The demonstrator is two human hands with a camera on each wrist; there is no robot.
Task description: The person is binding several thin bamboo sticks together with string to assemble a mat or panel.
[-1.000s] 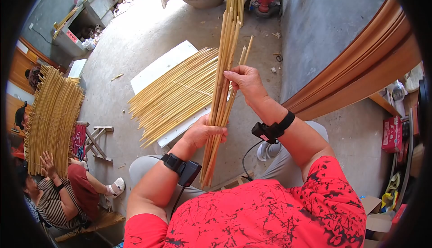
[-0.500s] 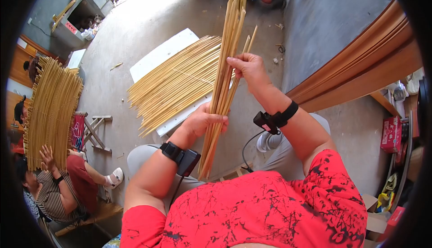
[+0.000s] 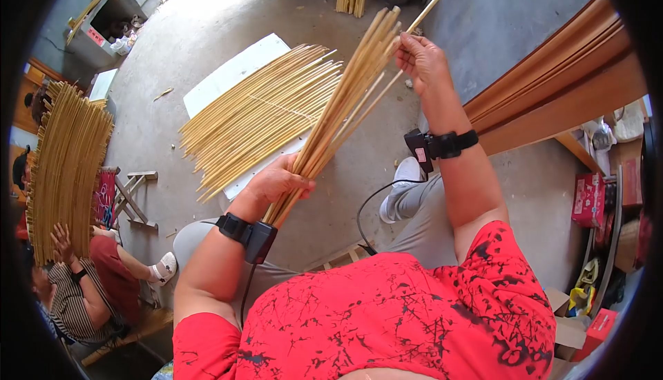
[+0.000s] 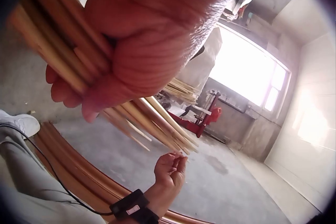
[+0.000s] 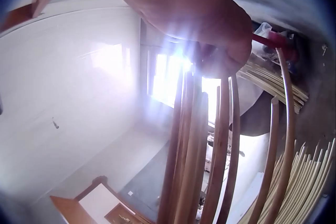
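A bundle of slender yellow-brown sticks (image 3: 345, 100) slants up and to the right in front of the red shirt. My left hand (image 3: 280, 178) grips it round the lower part, thumb across the front. At the upper ends is my right hand (image 3: 425, 62), thumb and fingertips pinched together on a stick end. One longer stick (image 3: 429, 8) reaches past the right hand, and another stands apart from the bundle. In the right wrist view several sticks (image 5: 194, 145) hang below the right hand (image 5: 226, 40), their tops partly hidden by the fingers.
Beyond the bundle, a sheet of sticks (image 3: 242, 121) joined by a cord lies on a white board (image 3: 231, 69). To the left, a seated person's hand (image 3: 62, 243) touches a larger stick mat (image 3: 72, 152). A folding stool (image 3: 135, 197) stands nearby; brown wooden panels (image 3: 545, 86) lean at right.
The bundle has tilted further right, its upper ends fanning out. My right hand has moved up and right, from the bundle's side to its upper ends. My left hand has shifted left, keeping its hold.
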